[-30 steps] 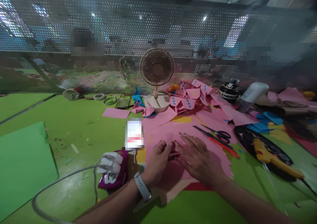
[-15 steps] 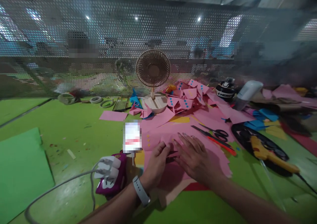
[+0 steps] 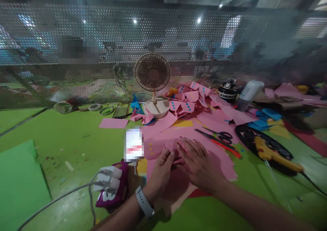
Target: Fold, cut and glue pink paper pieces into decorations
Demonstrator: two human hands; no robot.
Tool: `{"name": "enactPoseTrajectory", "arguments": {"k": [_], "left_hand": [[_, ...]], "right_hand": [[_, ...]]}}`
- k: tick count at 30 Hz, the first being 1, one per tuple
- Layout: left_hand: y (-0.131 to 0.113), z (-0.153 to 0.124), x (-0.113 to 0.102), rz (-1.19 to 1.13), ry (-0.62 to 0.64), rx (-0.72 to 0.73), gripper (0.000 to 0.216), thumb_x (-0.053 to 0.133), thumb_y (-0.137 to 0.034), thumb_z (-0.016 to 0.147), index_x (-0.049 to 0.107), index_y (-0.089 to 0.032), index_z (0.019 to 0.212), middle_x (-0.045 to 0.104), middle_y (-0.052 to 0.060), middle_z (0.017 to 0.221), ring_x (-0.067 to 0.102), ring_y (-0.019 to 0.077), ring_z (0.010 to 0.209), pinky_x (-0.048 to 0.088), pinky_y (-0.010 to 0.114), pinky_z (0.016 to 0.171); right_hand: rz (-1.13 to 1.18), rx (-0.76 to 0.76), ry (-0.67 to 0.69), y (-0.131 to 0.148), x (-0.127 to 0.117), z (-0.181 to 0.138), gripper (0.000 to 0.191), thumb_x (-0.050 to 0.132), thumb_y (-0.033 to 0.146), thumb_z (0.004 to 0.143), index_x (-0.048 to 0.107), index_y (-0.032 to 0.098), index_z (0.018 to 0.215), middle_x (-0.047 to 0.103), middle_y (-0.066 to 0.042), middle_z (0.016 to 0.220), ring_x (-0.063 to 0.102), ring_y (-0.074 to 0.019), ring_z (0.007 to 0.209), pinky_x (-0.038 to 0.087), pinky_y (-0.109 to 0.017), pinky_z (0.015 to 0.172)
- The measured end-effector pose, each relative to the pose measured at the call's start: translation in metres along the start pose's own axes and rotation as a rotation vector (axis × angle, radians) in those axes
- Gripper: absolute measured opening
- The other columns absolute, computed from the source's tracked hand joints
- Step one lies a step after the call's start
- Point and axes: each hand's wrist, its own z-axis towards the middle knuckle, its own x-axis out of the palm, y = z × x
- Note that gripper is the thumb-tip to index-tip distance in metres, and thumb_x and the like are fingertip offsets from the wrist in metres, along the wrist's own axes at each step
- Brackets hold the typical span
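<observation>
Pressing down on a pink sheet at a bright green table, a person is working with both hands close together in the head camera's view. The left hand, a white watch on its wrist, is pinching a folded edge of the sheet between thumb and fingertips, while the right hand is lying flat with fingers spread, touching the paper just beside that fold. The sheet is lying directly in front of the person, on top of other coloured paper. A white bottle with a blurred label is standing just left of the hands, and a purple power strip with white plugs is sitting nearer the left forearm. Black scissors and a red-handled cutter are lying to the right of the sheet, with a yellow glue gun farther right. A small desk fan is standing behind, beside a heap of folded pink pieces dotted in blue. A perforated metal screen is closing off the back of the table.
</observation>
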Motion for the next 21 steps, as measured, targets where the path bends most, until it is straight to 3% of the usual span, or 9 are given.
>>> {"name": "enactPoseTrajectory", "arguments": {"k": [6,21], "left_hand": [[-0.0003,-0.0006,-0.0004,0.004,0.044,0.001,0.026,0.071,-0.038,0.075,0.064,-0.018,0.089,0.066,0.004,0.090,0.061,0.0171,0.085,0.050,0.031,0.080],[-0.0017,-0.0018,-0.0001,-0.030,0.032,0.014,0.021,0.071,-0.037,0.075,0.061,-0.018,0.077,0.062,0.000,0.083,0.059,0.0133,0.078,0.049,0.030,0.082]], "right_hand": [[0.030,0.007,0.038,-0.0012,0.0000,0.0002,0.056,0.045,0.040,0.091,0.036,0.013,0.140,0.039,-0.014,0.144,0.030,-0.0271,0.134,0.028,-0.048,0.108],[0.123,0.037,-0.080,-0.0088,-0.0048,0.0012,0.045,0.045,0.033,0.092,0.046,0.016,0.134,0.043,-0.015,0.140,0.037,-0.0257,0.130,0.031,-0.049,0.107]]}}
